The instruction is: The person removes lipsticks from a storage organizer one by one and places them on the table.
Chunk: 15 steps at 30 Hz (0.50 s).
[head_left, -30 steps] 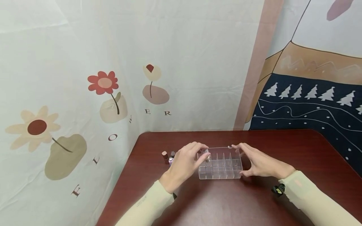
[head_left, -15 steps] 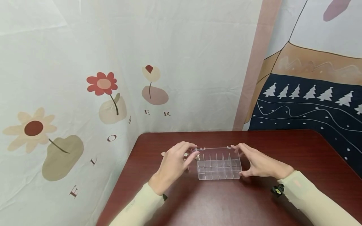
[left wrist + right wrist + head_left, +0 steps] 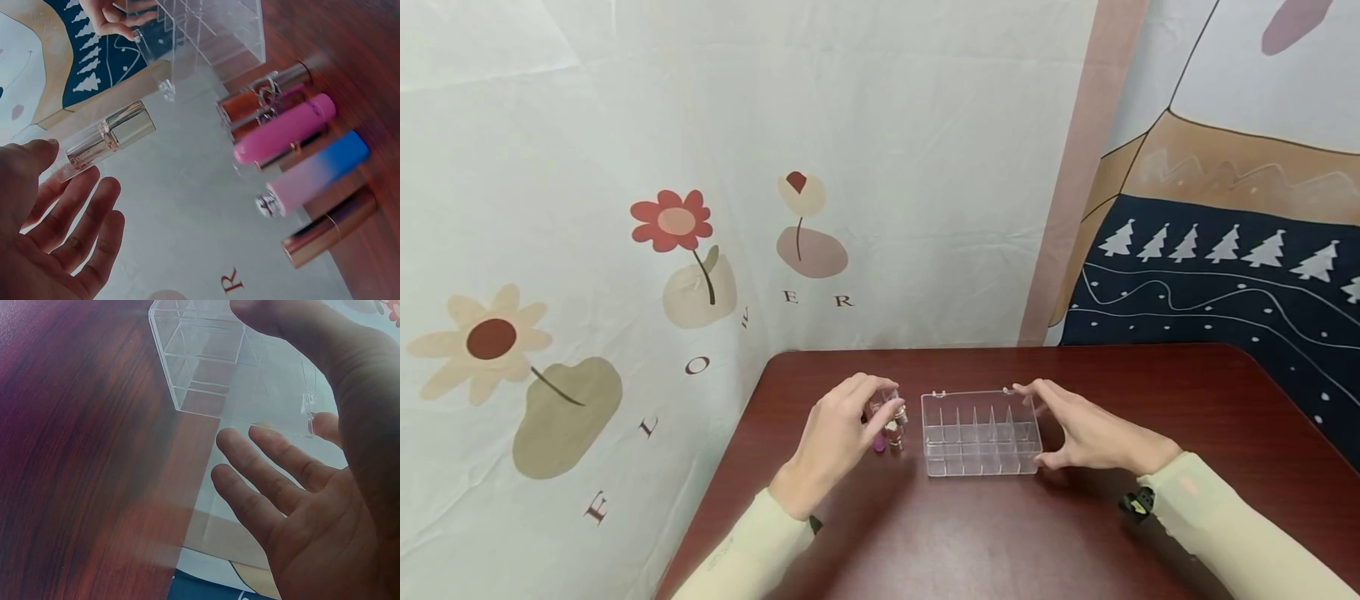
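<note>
My left hand (image 3: pixel 835 437) pinches a clear lipstick tube with a gold-toned cap (image 3: pixel 111 139) between thumb and fingertips, lifted off the table. Left of it, in the head view, stands the clear compartment box (image 3: pixel 981 450); its visible compartments hold nothing. My right hand (image 3: pixel 1101 433) grips the box's right end, thumb at the front and index finger at the back corner; the other fingers are spread in the right wrist view. Below my left hand stand a pink tube (image 3: pixel 286 128), a pink-to-blue tube (image 3: pixel 319 175), a rose-gold lipstick (image 3: pixel 330 228) and a clear-and-metallic tube (image 3: pixel 244 105).
The dark red table (image 3: pixel 985 542) ends in front of a pale flower-print cloth (image 3: pixel 910 167). A navy cloth with white trees (image 3: pixel 1210 275) hangs on the right. Part of the tube group is hidden behind my left hand in the head view.
My left hand, with the lipstick tube, has moved left from above the box's left end to over the standing tubes. The right hand and box stay in place.
</note>
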Available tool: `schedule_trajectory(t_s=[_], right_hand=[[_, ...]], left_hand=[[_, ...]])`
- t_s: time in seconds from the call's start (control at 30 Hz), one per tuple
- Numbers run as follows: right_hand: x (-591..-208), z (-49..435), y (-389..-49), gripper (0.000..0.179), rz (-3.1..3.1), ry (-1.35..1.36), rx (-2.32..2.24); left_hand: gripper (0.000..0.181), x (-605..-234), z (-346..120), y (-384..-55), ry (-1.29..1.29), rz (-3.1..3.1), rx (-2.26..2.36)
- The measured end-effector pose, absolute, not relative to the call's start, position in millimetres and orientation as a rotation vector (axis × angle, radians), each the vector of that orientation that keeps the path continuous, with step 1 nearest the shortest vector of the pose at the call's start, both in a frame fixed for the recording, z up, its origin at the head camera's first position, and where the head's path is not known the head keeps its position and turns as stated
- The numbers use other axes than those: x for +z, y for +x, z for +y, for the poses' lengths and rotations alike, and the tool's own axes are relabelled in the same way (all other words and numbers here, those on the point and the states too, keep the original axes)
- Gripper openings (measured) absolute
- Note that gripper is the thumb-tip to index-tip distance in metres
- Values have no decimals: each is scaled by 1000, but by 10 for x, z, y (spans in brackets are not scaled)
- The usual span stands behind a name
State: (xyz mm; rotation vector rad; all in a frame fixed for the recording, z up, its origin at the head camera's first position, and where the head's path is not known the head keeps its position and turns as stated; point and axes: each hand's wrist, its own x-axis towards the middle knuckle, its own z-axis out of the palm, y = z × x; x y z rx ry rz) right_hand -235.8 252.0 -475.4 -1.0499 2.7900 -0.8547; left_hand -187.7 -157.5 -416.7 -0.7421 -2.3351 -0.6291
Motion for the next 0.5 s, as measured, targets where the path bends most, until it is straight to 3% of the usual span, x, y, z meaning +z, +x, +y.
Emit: schedule_trajectory(t_s=[0.5], right_hand=[[-4748,2526,-2347,104,2781,-1025,-858]], left_hand=[[25,-4265,-1911,-1822,-662,-2281,-562]])
